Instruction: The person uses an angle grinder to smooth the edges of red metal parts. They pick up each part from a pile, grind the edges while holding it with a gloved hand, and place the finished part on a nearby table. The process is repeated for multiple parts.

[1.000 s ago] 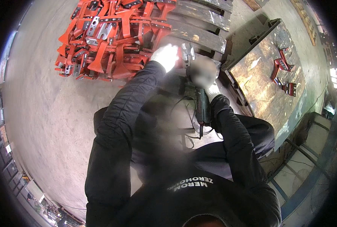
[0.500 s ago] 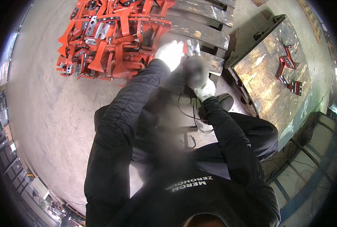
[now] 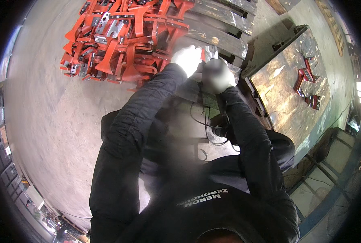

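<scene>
My left hand [image 3: 187,60], in a white glove, is closed at the edge of a red metal bracket [image 3: 203,54]. A grey forked metal plate [image 3: 211,52] shows just right of it, over the pallet's end. My right hand [image 3: 230,77], also white-gloved, is wrapped round a dark rounded tool [image 3: 215,75]. A blurred patch covers most of this tool, so its exact kind cannot be made out. The tool is close to the near end of the forked plate; whether they touch is hidden. A black cable [image 3: 206,125] loops below it.
Many red metal brackets [image 3: 125,40] lie heaped at the upper left, on a dark wooden pallet [image 3: 219,36]. A worn wooden board [image 3: 283,81] stands to the right, with several dark red brackets [image 3: 304,77] on it. My bent legs are below; concrete floor [image 3: 50,101] extends left.
My right hand and the dark tool have moved up, closer to the forked plate. My left hand has shifted slightly right and stays at the red bracket. The view has shifted a little.
</scene>
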